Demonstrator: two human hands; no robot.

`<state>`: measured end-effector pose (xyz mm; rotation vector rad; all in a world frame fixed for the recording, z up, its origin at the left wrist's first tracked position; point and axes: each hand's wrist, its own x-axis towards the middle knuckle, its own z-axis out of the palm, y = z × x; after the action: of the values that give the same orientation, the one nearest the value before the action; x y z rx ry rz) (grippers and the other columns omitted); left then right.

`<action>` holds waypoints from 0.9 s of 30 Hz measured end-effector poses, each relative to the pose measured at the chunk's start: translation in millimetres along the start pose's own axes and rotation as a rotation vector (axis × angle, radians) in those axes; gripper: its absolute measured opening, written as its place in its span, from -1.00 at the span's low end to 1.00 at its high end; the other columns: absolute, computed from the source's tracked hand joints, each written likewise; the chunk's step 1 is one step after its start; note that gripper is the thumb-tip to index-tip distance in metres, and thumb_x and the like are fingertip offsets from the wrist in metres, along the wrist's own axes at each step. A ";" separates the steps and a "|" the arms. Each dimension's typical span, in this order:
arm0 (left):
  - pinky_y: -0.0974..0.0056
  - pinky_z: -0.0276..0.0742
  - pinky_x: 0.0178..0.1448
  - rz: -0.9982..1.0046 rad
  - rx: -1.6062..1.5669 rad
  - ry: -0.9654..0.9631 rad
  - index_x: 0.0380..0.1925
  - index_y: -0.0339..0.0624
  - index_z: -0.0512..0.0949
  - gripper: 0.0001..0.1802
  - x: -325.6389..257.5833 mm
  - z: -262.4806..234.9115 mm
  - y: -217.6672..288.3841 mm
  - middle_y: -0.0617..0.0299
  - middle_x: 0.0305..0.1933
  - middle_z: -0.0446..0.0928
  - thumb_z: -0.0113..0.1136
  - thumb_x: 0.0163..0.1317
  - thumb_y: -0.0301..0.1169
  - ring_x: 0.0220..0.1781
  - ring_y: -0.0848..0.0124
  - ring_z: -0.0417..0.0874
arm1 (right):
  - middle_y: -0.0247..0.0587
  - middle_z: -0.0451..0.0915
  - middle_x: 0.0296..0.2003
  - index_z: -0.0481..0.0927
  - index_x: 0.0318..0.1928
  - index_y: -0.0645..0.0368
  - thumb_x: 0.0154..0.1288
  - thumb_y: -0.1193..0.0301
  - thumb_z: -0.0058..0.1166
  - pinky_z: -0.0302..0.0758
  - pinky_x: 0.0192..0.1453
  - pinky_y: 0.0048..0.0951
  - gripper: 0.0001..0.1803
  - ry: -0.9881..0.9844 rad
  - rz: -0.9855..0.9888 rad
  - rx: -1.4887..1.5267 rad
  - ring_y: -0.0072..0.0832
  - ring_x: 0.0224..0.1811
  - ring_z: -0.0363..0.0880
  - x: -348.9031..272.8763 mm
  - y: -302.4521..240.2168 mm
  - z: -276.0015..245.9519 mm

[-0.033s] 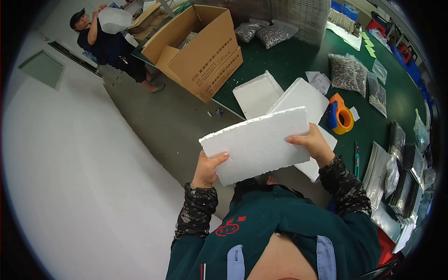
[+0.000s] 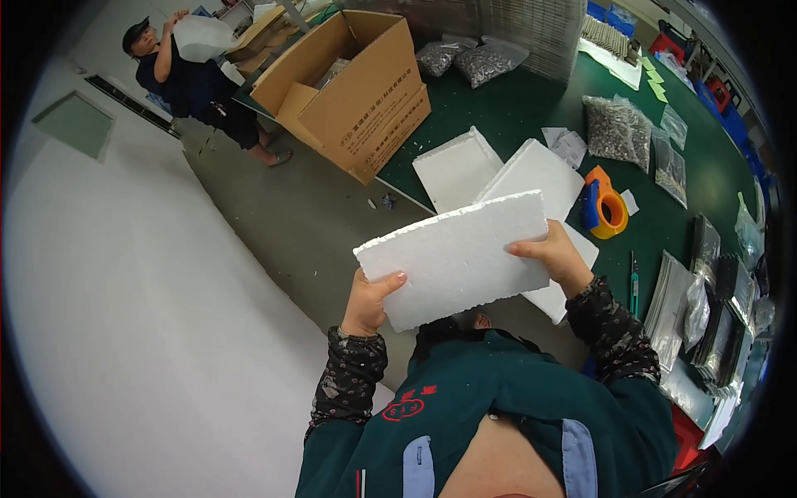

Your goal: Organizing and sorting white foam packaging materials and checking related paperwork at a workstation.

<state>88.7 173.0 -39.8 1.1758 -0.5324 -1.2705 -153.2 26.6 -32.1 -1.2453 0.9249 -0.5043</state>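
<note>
A white foam sheet (image 2: 461, 261) with rough, crumbly edges is held up in front of me, tilted so that its right side sits higher. My left hand (image 2: 369, 300) is closed on its left edge, thumb on the near face. At the right edge my right hand (image 2: 554, 256) grips it the same way, its other fingers hidden behind. Beyond the held piece, more white foam sheets (image 2: 535, 176) lie overlapping on the green table (image 2: 531, 104). One foam piece (image 2: 457, 168) is to their left, near the table edge.
An open cardboard box (image 2: 357, 100) stands at the table's far left. Bags of small parts (image 2: 616, 133), a tape dispenser (image 2: 606, 203), a green-handled cutter (image 2: 634, 282) and stacked metal pieces (image 2: 718, 324) lie to the right. Another person (image 2: 195, 79) stands far left holding something white. A white wall (image 2: 166, 315) runs along the left.
</note>
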 end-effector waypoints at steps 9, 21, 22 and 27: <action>0.21 0.36 -0.01 -0.058 0.012 0.105 -0.09 -0.35 0.35 -0.55 -1.6 -2.2 0.3 0.05 -0.14 0.44 0.15 -0.07 -0.53 -0.11 0.25 0.46 | -0.02 0.53 -0.34 0.46 -0.20 0.40 -0.23 0.27 0.24 0.42 -0.13 -0.42 -0.44 0.014 -0.007 -0.041 -0.35 -0.33 0.52 7.2 7.3 9.5; 0.22 0.33 0.01 -0.002 0.021 0.162 -0.08 -0.34 0.35 -0.54 -1.8 -14.2 -9.2 0.06 -0.13 0.44 0.15 -0.06 -0.52 -0.10 0.27 0.45 | -0.05 0.54 -0.37 0.46 -0.23 0.42 -0.17 0.36 0.21 0.44 -0.19 -0.48 -0.53 0.021 -0.058 -0.068 -0.39 -0.38 0.53 20.0 12.9 24.8; 0.23 0.33 0.01 0.009 0.016 0.163 -0.08 -0.35 0.35 -0.54 -1.6 -14.1 -10.1 0.06 -0.13 0.44 0.15 -0.06 -0.52 -0.10 0.27 0.45 | -0.05 0.54 -0.38 0.46 -0.23 0.42 -0.17 0.37 0.20 0.44 -0.20 -0.49 -0.54 0.019 -0.067 -0.060 -0.40 -0.38 0.53 21.4 13.7 25.1; 0.24 0.33 0.01 0.018 0.029 0.178 -0.09 -0.36 0.36 -0.56 -1.4 -9.5 -7.1 0.06 -0.13 0.44 0.14 -0.06 -0.53 -0.11 0.27 0.46 | -0.06 0.54 -0.40 0.46 -0.25 0.43 -0.15 0.38 0.18 0.45 -0.22 -0.51 -0.57 0.039 -0.102 -0.080 -0.42 -0.40 0.52 28.4 21.2 25.7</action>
<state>93.2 178.8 -49.2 1.2916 -0.4304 -1.1338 -119.6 25.6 -60.1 -1.3645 0.9252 -0.5780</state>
